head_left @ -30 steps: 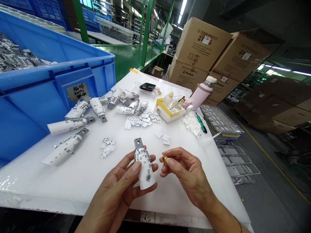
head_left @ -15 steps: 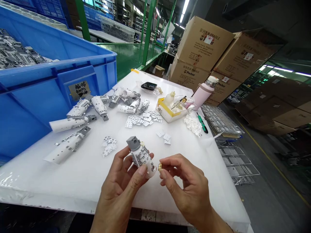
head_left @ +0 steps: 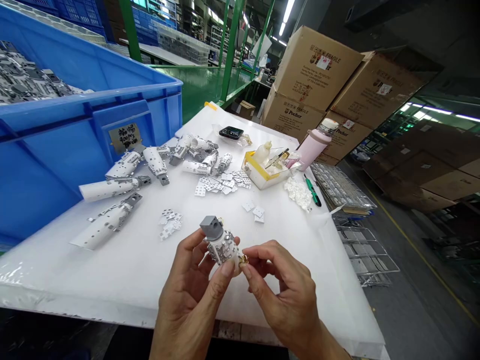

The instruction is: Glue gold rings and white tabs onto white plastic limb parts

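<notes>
My left hand (head_left: 198,290) is closed round a white and grey cylindrical model part (head_left: 222,245), its surface covered in small grey details. The part tilts, with its grey block end up and to the left. Between thumb and forefinger, my right hand (head_left: 283,290) pinches a small gold-coloured piece (head_left: 243,259) against the lower right end of the cylinder. The fingertips partly hide the gold piece, so its exact shape cannot be told. Behind the hands lie small white dotted squares (head_left: 225,182), with a few more white squares (head_left: 255,210) nearer the cylinder.
A big blue bin (head_left: 75,130) of grey parts stands at the left. Several similar cylinders (head_left: 112,220) lie beside it. Further back are a yellow-edged tray (head_left: 262,175), a pink bottle (head_left: 315,145), a green cutter (head_left: 312,191) and crumpled white tissue (head_left: 298,194). Cardboard boxes (head_left: 315,70) are stacked beyond.
My right hand has moved slightly left, bringing the gold piece from just beside the cylinder to its lower end. The cylinder has shifted a little right and turned slightly.
</notes>
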Demonstrator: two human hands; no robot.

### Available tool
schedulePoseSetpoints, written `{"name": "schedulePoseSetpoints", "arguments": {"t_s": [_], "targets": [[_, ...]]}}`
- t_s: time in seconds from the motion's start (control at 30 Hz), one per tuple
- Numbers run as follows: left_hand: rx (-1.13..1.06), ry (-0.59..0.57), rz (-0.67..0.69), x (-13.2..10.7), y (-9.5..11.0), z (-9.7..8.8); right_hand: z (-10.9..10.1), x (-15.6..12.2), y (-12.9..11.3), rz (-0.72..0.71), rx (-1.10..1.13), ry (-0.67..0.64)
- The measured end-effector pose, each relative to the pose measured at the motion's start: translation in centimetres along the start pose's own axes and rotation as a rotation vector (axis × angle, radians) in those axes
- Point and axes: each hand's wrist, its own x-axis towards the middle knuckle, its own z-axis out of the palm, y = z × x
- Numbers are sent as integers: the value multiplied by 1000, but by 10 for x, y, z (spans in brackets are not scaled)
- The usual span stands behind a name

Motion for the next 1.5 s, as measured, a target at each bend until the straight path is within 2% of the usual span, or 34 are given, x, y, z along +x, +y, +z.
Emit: {"name": "schedulePoseSetpoints", "arguments": {"t_s": [0.23,0.3,0.4,0.5,0.67,0.77,1.07,1.23,1.3,1.37,1.5], "targets": [[-3,31,-8,-3,5,3,-2,-2,-3,57,36,-39],[-7,49,-33,-3,7,4,-2,-1,-3,28,6,-30],[-23,17,-73,-2,6,3,-2,-2,-1,-48,-44,0],[-27,10,-85,-4,4,3,1,-5,3,-57,-50,36],[11,86,-49,-10,5,6,6,-8,5,8,53,51],[35,125,-22,-10,5,8,8,-8,5,109,155,41],[-87,107,-33,-7,0,9,10,-1,3,367,267,-8],[-110,91,-84,-5,5,10,5,2,0,379,320,-83],[-112,85,-117,-4,7,9,-4,9,-1,360,320,-87],[-122,92,-150,-3,9,8,-19,25,3,322,241,-31],[-155,90,-226,-2,13,4,-55,87,34,193,2,269]]}}
